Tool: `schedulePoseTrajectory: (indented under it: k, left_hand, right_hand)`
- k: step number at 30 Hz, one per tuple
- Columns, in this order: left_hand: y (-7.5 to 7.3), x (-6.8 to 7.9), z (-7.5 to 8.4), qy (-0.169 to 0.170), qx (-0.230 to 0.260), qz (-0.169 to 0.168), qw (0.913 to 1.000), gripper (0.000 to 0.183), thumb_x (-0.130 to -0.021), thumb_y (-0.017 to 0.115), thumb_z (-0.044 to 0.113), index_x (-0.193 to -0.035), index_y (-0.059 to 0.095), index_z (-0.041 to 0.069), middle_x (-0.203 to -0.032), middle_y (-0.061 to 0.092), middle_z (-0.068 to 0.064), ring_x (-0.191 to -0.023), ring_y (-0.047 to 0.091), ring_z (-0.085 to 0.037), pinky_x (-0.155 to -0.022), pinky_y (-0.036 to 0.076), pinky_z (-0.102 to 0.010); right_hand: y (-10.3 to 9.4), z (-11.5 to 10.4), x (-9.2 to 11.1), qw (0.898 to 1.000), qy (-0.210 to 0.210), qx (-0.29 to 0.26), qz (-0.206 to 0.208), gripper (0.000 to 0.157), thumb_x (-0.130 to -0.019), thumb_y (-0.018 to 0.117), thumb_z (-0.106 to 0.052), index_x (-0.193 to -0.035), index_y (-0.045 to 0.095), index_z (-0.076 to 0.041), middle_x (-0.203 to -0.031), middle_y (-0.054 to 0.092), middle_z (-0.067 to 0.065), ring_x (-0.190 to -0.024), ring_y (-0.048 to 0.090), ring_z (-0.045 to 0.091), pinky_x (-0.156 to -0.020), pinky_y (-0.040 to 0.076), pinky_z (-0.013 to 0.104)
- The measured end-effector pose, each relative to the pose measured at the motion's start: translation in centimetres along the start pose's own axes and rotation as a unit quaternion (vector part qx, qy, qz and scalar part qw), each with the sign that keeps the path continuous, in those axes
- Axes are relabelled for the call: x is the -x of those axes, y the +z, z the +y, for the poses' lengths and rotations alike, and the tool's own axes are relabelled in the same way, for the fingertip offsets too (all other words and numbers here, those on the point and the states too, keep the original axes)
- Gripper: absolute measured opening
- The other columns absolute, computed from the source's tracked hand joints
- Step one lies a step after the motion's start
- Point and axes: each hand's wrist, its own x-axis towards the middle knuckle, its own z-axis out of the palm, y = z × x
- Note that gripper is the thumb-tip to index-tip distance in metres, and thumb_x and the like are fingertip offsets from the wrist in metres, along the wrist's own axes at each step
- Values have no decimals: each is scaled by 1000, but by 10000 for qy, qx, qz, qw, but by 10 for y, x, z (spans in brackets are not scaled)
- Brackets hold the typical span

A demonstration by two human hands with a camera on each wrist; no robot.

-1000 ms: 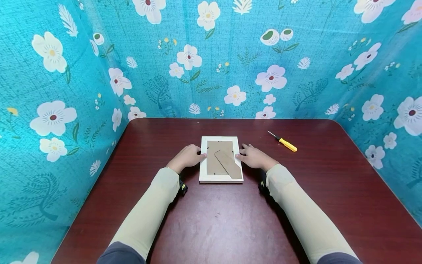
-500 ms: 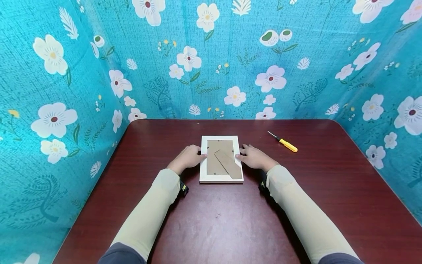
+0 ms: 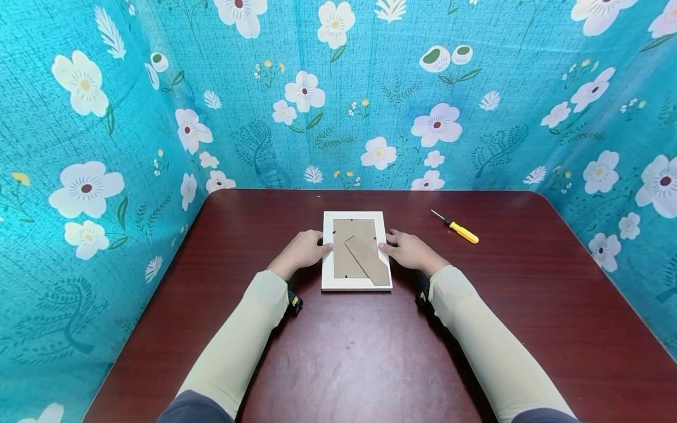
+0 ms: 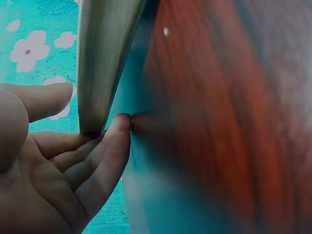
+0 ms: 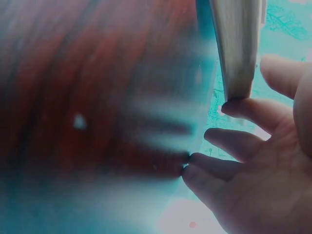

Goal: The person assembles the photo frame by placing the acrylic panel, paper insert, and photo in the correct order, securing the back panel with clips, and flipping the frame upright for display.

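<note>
A white picture frame point(image 3: 357, 284) lies back side up, its brown backing board point(image 3: 362, 231) and slanted stand leg showing. My left hand point(image 3: 302, 249) holds its left side, thumb on the rim. In the left wrist view the fingers point(image 4: 105, 168) reach to the frame's edge point(image 4: 102, 63), and a gap shows between frame and table. On the opposite side my right hand point(image 3: 414, 251) grips the right rim with the thumb on top. One right finger point(image 5: 258, 112) touches the frame's edge point(image 5: 239, 53) from below in the right wrist view. The front of the frame is hidden.
A screwdriver point(image 3: 457, 227) with a yellow handle lies to the right, beyond my right hand. The dark red table point(image 3: 349, 352) meets a blue flowered cloth point(image 3: 338, 106) at its back and sides.
The picture frame's far edge has risen a little in the head view, while its near edge stays almost in place. Both hands keep their hold. The screwdriver has not moved.
</note>
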Motion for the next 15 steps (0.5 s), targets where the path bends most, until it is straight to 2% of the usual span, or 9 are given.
schedulePoseTrajectory:
  k: [3,7,12,15]
  left_hand:
    - [1,0,0,67,295,61,9995,34,-98,60,29,-122,64,5,-92,67,-5,-79,60,-18,-75,49,-34]
    - [1,1,1,93,616,93,9980,33,-97,60,27,-121,63,5,-84,65,-3,-69,60,-15,-67,49,-31]
    - [1,4,2,71,884,58,9960,38,-98,59,26,-129,59,4,-84,65,-5,-61,60,-14,-57,51,-29]
    - [1,4,3,72,961,127,9953,42,-99,58,26,-134,55,3,-90,65,-8,-63,61,-15,-58,51,-29]
  right_hand:
    - [-1,-1,1,9999,15,-109,103,60,-102,49,-41,-146,41,-1,-152,32,23,-139,29,39,-110,24,53]
    - [-1,0,2,9996,-39,-152,252,63,-102,50,-40,-147,38,2,-150,35,22,-139,30,37,-111,24,52]
    - [0,0,3,9992,-43,-232,311,61,-102,50,-39,-148,38,0,-147,41,21,-137,34,36,-109,27,52]
    - [-1,-1,4,9988,19,-349,339,62,-101,50,-40,-149,37,-2,-146,42,20,-136,36,36,-108,29,53]
